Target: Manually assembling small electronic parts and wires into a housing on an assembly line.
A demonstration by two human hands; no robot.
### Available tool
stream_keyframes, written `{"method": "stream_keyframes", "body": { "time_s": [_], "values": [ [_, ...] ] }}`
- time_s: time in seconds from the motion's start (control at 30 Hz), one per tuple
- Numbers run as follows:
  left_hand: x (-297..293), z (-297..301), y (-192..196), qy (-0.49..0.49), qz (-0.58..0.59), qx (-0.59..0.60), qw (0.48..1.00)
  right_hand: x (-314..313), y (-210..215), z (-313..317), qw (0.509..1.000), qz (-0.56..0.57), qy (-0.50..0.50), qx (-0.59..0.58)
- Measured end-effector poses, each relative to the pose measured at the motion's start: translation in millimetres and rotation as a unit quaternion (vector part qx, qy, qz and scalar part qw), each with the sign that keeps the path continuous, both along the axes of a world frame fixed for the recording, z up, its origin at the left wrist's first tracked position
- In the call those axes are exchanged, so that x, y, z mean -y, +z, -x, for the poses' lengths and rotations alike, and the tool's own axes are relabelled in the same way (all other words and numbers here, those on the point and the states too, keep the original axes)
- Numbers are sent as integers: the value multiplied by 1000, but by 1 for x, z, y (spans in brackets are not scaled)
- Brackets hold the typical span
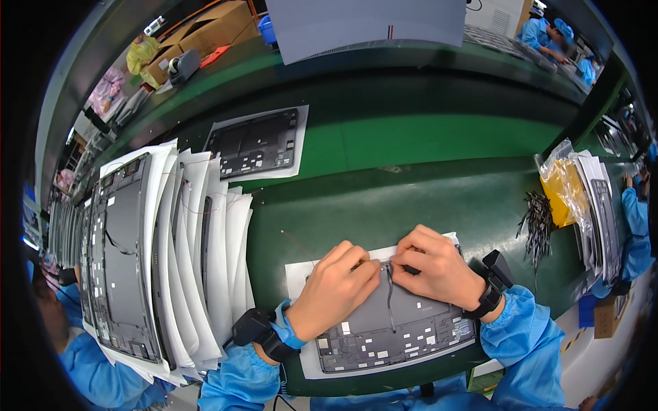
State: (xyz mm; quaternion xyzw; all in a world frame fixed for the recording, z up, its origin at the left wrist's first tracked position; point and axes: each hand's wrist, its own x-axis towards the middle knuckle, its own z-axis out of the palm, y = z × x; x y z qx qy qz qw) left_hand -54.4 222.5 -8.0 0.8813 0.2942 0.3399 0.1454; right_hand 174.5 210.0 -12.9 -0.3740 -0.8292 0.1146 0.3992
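Note:
A dark grey tablet back housing point(373, 344) lies on a white sheet point(312, 368) at the table's near edge, with small white labels along its near part. A thin black flat cable point(391, 301) runs down the middle of it, from between my fingertips toward the near part. My left hand point(336, 291) is closed in a pinch at the left of the cable's far end. From the other side, my right hand point(439, 270) is closed with thumb and forefinger at the same spot. Whatever is between the fingertips is hidden.
At left stands a tall stack of similar housings point(123, 253) with white sheets between. Another housing point(257, 142) lies farther back. On the right are a bundle of black strips point(538, 222), a yellow bag point(565, 192) and more stacked housings point(603, 219). A grey panel point(367, 31) hangs ahead. Co-workers sit around.

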Motion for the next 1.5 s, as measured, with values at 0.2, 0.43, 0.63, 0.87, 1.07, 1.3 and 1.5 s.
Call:
{"method": "stream_keyframes", "body": {
  "time_s": [0.2, 0.43, 0.63, 0.87, 1.07, 1.3, 1.5],
  "values": [
    [-3, -3, 8, -16, 4, -48, 999, 0, 0, 1, 1000, -3, 3, 4],
    [-5, -5, 2, -18, 13, -18, 1000, -2, 1, 3, 1000, -22, 1, 13],
    [-7, -7, -5, -29, 2, 13, 999, -2, 0, 3, 999, -32, -4, 22],
    [-9, -10, -7, -19, -2, 54, 998, 0, 3, 4, 998, -51, -15, 44],
    [-6, -9, -7, -21, 18, 44, 999, -4, 1, -2, 1000, 6, 17, -6],
    [-9, -10, -7, -25, 3, 63, 998, -3, 5, 2, 999, -35, 2, 33],
    [-7, -11, -6, -16, 4, 41, 999, -1, 3, 7, 997, -52, -22, 55]
  ]
}}
